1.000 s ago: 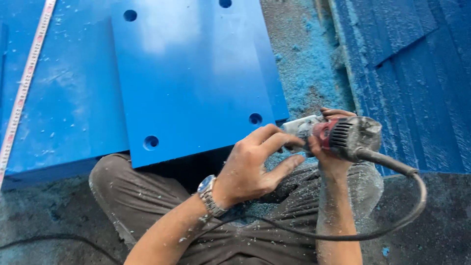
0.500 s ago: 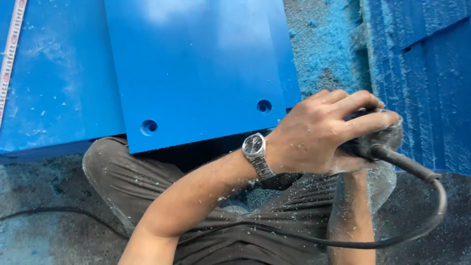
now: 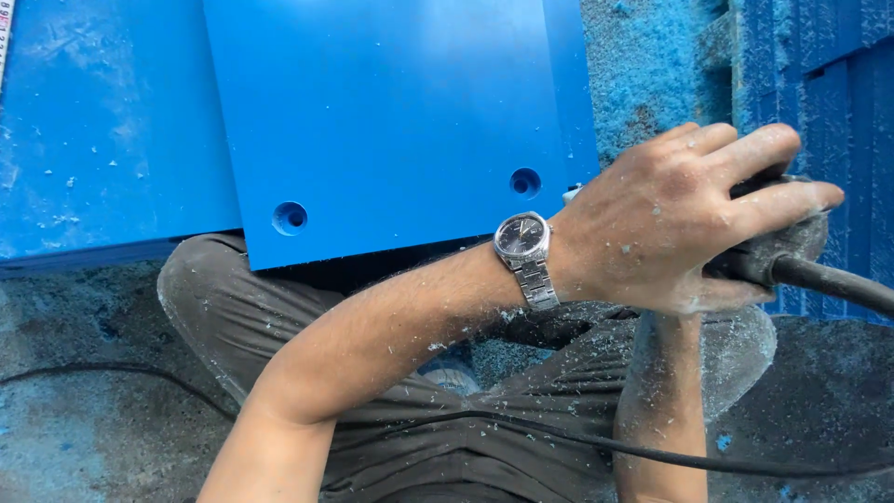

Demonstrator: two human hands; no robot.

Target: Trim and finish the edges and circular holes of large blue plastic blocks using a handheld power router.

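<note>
A grey power tool point(image 3: 778, 250), dusted with pale shavings, sits at the right edge of the view, just off the lower right corner of a blue board point(image 3: 391, 121). Only its rear end and thick black cable point(image 3: 838, 284) show; the rest is hidden under the left hand point(image 3: 689, 219), which reaches across the body and lies over the top of the tool, fingers curled down around it. The right hand is hidden beneath the left one; only its forearm point(image 3: 666, 401) shows, rising to the tool from below, so its grip cannot be told.

A steel wristwatch point(image 3: 524, 244) with a dark face circles the left wrist. Both arms are speckled with fine white chips.

The blue board is smooth, flat and rigid, with two round holes near its lower edge. It lies over another blue sheet point(image 3: 102, 140) on the left. Above the tool the ground is coated in fluffy blue dust point(image 3: 652, 65). Grey trousers point(image 3: 233, 307) cover the person's folded legs, and the thin cable crosses the lap.
</note>
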